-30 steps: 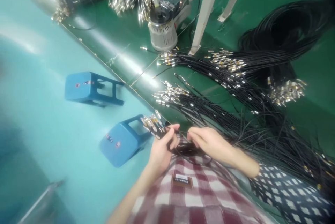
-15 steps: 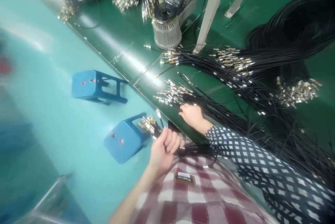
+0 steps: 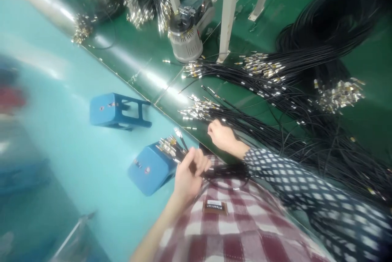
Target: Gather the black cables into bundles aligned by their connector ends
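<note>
My left hand (image 3: 190,173) is closed around a bundle of thin black cables. Their metal connector ends (image 3: 170,147) fan out past the thumb, with one end standing apart from the others. The rest of that bundle (image 3: 228,171) runs right across my lap. My right hand (image 3: 223,136) is pinched at the near edge of a larger cable pile (image 3: 254,125) on the floor. A single cable end (image 3: 190,128) sticks out left of its fingertips, seemingly held by them. The pile's silvery connectors (image 3: 200,107) lie just beyond this hand.
Two blue plastic stools (image 3: 102,109) stand on the light-blue floor at left. A grey motor unit (image 3: 185,43) sits beside white table legs (image 3: 228,17). More cables with connectors (image 3: 263,66) and a large black coil (image 3: 330,17) lie on the green floor.
My right hand left the left hand's bundle and reached out to the floor pile, where it has closed and drawn one cable end slightly nearer. The left hand kept its bundle. The view shifted.
</note>
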Action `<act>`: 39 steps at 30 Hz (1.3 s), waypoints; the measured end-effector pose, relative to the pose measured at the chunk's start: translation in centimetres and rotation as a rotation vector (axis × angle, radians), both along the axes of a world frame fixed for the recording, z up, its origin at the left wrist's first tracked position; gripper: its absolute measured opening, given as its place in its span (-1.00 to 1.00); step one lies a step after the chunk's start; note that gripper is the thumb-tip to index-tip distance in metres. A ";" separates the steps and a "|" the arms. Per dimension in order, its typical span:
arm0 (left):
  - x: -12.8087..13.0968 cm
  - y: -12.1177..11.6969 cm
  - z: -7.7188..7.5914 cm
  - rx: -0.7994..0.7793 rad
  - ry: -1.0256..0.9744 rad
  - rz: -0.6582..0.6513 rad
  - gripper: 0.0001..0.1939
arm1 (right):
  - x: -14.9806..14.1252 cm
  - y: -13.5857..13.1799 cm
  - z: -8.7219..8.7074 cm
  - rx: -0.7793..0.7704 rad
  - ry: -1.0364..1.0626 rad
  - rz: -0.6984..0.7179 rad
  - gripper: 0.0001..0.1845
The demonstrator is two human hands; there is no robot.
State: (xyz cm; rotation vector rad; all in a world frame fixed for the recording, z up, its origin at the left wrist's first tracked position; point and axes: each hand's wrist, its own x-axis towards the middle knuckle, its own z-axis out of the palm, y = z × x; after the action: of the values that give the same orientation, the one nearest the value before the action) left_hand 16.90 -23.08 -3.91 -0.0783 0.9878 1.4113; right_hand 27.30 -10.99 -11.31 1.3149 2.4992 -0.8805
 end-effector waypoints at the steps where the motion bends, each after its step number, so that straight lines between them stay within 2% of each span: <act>1: 0.1 0.1 0.1 0.005 0.037 0.001 -0.75 | 1.1 0.0 1.0 -0.051 0.067 -0.017 -0.80; 2: 0.1 0.2 0.1 0.011 0.077 -0.001 -0.86 | 2.4 -0.1 2.1 -0.132 0.164 -0.037 -0.82; 3: 0.2 0.4 0.2 0.019 0.113 -0.005 -0.88 | 3.8 -0.3 3.1 -0.256 0.298 -0.069 -0.84; 5: 0.4 0.8 0.6 0.034 0.165 -0.022 -0.74 | 6.4 -0.9 5.1 -0.526 0.553 -0.153 -0.80; 7: 0.7 1.4 1.0 0.048 0.194 -0.060 -0.71 | 8.4 -1.8 6.6 -0.716 0.674 -0.228 -0.72; 10: 1.3 2.2 1.6 0.073 0.213 -0.131 -0.72 | 10.1 -3.2 7.8 -0.853 0.707 -0.274 -0.63; 13: 1.9 2.6 2.0 0.060 0.232 -0.160 -0.80 | 10.6 -3.6 8.2 -0.923 0.705 -0.238 -0.61; 14: 2.0 2.6 2.0 0.040 0.243 -0.156 -0.82 | 10.5 -3.6 8.3 -0.909 0.679 -0.209 -0.63; 16: 2.2 2.6 2.1 0.003 0.256 -0.153 -0.83 | 9.9 -3.5 8.9 -0.766 0.620 -0.160 -0.68; 20: 2.1 2.4 2.2 0.017 0.281 -0.168 -0.83 | 7.2 -4.0 10.1 -0.288 0.681 -0.134 -0.79; 22: 2.0 2.5 2.1 0.033 0.296 -0.150 -0.83 | 6.9 -4.5 9.7 -0.148 0.712 -0.095 -0.74; 24: 1.8 2.5 1.9 0.022 0.289 -0.125 -0.82 | 8.1 -5.0 8.3 -0.048 0.649 -0.038 -0.70; 27: 1.5 2.6 1.6 -0.007 0.265 -0.111 -0.82 | 11.7 -5.5 5.9 0.021 0.516 -0.010 -0.72; 29: 1.4 2.5 1.4 0.003 0.264 -0.138 -0.83 | 12.9 -5.7 5.4 0.013 0.516 -0.064 -0.75; 31: 1.3 2.4 1.5 0.025 0.264 -0.183 -0.84 | 12.2 -5.8 6.3 0.009 0.596 -0.127 -0.75; 34: 1.3 2.3 1.7 0.047 0.274 -0.233 -0.85 | 8.6 -5.6 8.8 -0.001 0.700 -0.148 -0.72; 37: 1.4 2.1 2.1 0.070 0.294 -0.246 -0.84 | 5.9 -5.2 10.7 0.035 0.662 -0.123 -0.66; 39: 1.3 1.9 2.3 0.094 0.296 -0.254 -0.76 | 5.7 -5.1 11.1 0.058 0.642 -0.115 -0.64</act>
State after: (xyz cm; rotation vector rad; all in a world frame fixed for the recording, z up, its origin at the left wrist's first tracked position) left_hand 18.23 -21.19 -1.65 0.3238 1.1286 1.2529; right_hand 33.00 -16.10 -0.19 1.3670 2.9445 -1.4617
